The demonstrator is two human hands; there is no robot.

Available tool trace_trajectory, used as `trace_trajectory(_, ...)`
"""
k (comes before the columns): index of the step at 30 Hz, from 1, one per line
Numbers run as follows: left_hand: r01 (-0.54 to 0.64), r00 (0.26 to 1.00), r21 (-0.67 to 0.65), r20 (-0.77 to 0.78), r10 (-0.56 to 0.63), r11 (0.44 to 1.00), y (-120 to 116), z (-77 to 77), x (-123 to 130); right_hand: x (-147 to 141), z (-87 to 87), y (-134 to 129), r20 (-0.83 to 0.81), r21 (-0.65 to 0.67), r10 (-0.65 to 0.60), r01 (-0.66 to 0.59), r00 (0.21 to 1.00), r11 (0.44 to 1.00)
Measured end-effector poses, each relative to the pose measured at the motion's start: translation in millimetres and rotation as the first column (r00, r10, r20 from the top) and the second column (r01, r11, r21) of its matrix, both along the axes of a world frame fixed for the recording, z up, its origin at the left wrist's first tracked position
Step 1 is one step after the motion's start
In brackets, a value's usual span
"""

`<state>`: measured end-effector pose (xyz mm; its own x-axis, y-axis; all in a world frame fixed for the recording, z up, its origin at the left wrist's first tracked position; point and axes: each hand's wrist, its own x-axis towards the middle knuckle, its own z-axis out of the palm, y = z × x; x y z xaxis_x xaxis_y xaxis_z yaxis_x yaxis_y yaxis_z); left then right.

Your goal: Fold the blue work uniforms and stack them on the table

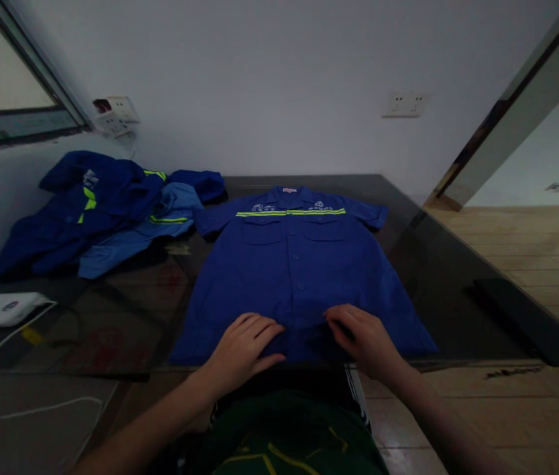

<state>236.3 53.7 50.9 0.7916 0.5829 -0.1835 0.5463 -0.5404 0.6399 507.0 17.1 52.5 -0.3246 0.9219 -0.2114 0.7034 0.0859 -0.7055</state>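
Note:
A blue short-sleeved work shirt lies flat, front side up, on a dark table, its collar toward the wall and its hem at the near edge. Across its chest runs a yellow-green stripe, with a pocket on each side below. My left hand rests on the lower part of the shirt, left of the button line, fingers spread a little and holding nothing. To the right of the buttons, my right hand touches the lower shirt with curled fingers; whether cloth is pinched there is too dark to tell.
Crumpled blue garments are heaped at the back left of the table. A white device with a cable sits at the left edge. A dark flat object lies at the right edge. The wall stands behind the table.

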Motion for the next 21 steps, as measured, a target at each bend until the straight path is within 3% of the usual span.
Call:
trace_trajectory(6,-0.006,0.999,0.126,0.038,0.001,0.992,12,14.7,1,13,15.2,20,0.003,0.018,0.154,-0.154,0.988,0.988)
trace_trajectory(9,-0.013,0.996,0.166,0.088,-0.001,0.986,14,18.1,-1,20,23.2,15,-0.042,0.056,0.169,-0.166,0.985,0.985)
trace_trajectory(12,0.055,0.994,0.123,0.092,-0.067,0.991,5,12.6,-3,20,22.3,1,-0.016,-0.01,0.238,-0.239,0.971,0.971)
trace_trajectory(15,0.091,0.993,0.013,0.076,-0.092,0.996,-4,8.1,-7,17,17.3,-13,-0.001,-0.135,0.266,-0.263,0.964,0.955)
trace_trajectory(17,0.116,0.99,-0.142,0.092,-0.104,0.983,-1,12.3,-10,17,17.2,-13,-0.029,-0.213,0.254,-0.255,0.967,0.943)
trace_trajectory(21,0.177,0.982,-0.467,0.142,-0.125,0.867,41,26.9,-13,38,17.9,11,-0.114,-0.3,0.188,-0.214,0.976,0.93)
